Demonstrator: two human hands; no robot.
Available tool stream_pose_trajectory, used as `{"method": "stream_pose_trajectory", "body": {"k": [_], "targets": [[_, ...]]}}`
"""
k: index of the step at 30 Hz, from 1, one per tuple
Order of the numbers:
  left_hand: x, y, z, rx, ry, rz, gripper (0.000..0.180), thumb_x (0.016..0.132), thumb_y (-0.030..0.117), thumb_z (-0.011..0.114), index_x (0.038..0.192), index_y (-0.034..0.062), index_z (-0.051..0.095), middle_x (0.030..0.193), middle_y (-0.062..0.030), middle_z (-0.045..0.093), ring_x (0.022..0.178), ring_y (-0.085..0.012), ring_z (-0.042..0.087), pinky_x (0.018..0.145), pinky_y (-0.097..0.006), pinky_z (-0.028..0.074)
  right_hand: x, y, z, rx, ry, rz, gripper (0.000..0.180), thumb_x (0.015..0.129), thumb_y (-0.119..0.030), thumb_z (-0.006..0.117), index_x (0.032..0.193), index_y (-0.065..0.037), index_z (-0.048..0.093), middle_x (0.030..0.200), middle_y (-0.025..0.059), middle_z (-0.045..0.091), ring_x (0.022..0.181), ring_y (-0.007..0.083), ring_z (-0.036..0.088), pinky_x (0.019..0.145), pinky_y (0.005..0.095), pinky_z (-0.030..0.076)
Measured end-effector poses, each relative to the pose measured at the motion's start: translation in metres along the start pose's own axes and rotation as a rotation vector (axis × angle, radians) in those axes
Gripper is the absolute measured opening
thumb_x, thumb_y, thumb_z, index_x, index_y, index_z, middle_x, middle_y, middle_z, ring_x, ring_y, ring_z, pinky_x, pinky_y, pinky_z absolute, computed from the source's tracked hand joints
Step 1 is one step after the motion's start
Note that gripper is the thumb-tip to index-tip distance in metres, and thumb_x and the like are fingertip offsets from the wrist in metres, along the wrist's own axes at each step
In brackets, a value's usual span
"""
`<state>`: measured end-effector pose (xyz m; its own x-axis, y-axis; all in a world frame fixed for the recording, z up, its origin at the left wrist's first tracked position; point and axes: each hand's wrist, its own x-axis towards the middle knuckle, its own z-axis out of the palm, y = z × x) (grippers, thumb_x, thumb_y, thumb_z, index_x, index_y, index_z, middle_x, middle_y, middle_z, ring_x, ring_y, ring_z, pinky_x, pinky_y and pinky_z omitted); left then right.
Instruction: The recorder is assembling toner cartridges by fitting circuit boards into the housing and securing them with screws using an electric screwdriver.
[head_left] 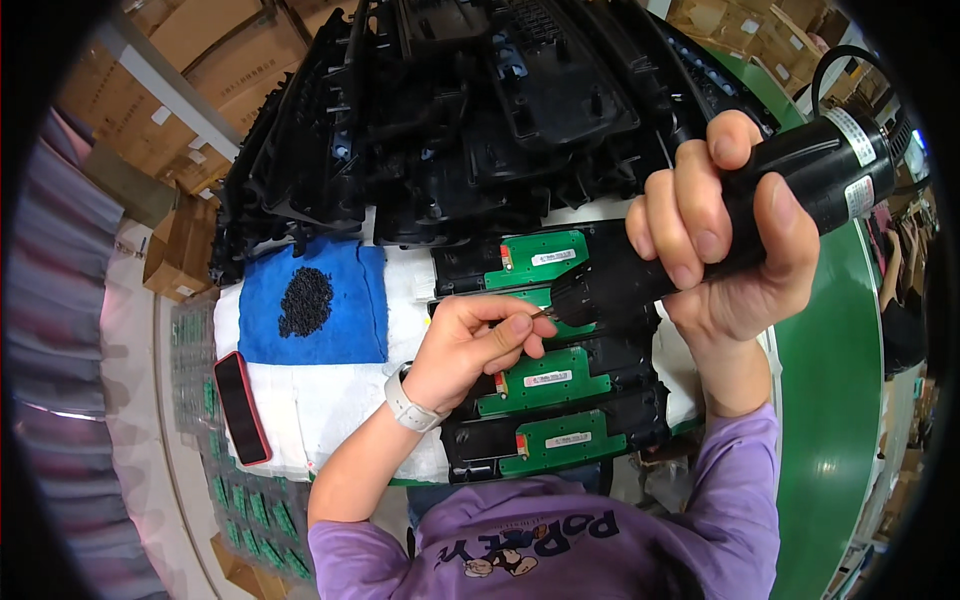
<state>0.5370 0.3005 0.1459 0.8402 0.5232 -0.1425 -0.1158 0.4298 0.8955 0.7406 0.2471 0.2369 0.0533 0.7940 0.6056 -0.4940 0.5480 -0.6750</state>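
You wear a purple short-sleeved shirt (560, 545), the sleeves ending above the elbows so both forearms are bare down to each hand. Across the chest runs dark blue lettering edged in white, with a small cartoon figure printed beside it. Just behind your left hand (470, 345), a white wristband with a round watch case (405, 400) sits snug around the wrist. Your right hand (725, 235) carries no ring, band or glove, and the left hand's fingers are bare too.

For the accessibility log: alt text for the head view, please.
The right hand grips a black electric screwdriver while the left hand steadies its tip over green circuit boards in black housings.
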Motion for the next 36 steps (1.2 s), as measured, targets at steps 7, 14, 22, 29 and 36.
{"method": "stream_pose_trajectory", "body": {"k": [7, 14, 22, 29, 36], "targets": [[0.001, -0.005, -0.003, -0.240, -0.015, -0.005, 0.023, 0.092, 0.016, 0.055, 0.097, -0.0056, 0.062, 0.076, -0.0073, 0.062, 0.047, -0.0011, 0.034, 0.046, -0.017, 0.030, 0.000, 0.005, -0.003, 0.038, -0.132, -0.065, 0.032, 0.087, -0.035, 0.054, 0.104, -0.010, 0.045, 0.062, -0.0019, 0.046, 0.048, 0.0105, 0.045, 0.058, 0.0275, 0.040], [-0.002, 0.011, 0.006, 0.104, -0.011, -0.112, 0.018, 0.086, 0.009, 0.060, 0.095, -0.0054, 0.065, 0.075, -0.0093, 0.066, 0.057, -0.0030, 0.051, 0.051, -0.017, 0.039, 0.002, 0.009, -0.007, 0.126, -0.078, 0.000, 0.028, 0.090, -0.032, 0.049, 0.105, -0.009, 0.046, 0.065, -0.0013, 0.047, 0.050, 0.0106, 0.044, 0.059, 0.0282, 0.039], [-0.005, -0.008, -0.019, 0.577, 0.395, 0.069, 0.014, 0.083, 0.009, 0.063, 0.088, -0.0041, 0.068, 0.065, -0.0039, 0.063, 0.058, -0.0045, 0.055, 0.053, -0.018, 0.041, 0.004, 0.041, 0.002, -0.412, 0.050, 0.159, 0.022, 0.077, -0.011, 0.060, 0.092, -0.002, 0.046, 0.060, 0.0045, 0.048, 0.043, 0.0112, 0.044, 0.042, 0.0241, 0.036], [-0.005, -0.015, -0.015, 0.764, 0.412, 0.077, 0.012, 0.082, 0.009, 0.066, 0.086, -0.0014, 0.069, 0.063, -0.0035, 0.061, 0.055, -0.0042, 0.050, 0.051, -0.019, 0.039, -0.002, 0.068, -0.007, -0.428, 0.041, 0.169, 0.020, 0.078, -0.010, 0.061, 0.090, -0.003, 0.047, 0.060, 0.0046, 0.049, 0.043, 0.0109, 0.045, 0.042, 0.0239, 0.036], [-0.004, -0.019, -0.017, 0.816, 0.358, 0.125, 0.013, 0.082, 0.010, 0.066, 0.088, -0.0016, 0.069, 0.068, -0.0051, 0.063, 0.058, -0.0066, 0.052, 0.053, -0.021, 0.040, -0.001, 0.069, -0.005, -0.438, 0.042, 0.203, 0.019, 0.079, -0.009, 0.060, 0.092, -0.003, 0.048, 0.062, 0.0047, 0.050, 0.044, 0.0103, 0.044, 0.042, 0.0236, 0.036]]}}
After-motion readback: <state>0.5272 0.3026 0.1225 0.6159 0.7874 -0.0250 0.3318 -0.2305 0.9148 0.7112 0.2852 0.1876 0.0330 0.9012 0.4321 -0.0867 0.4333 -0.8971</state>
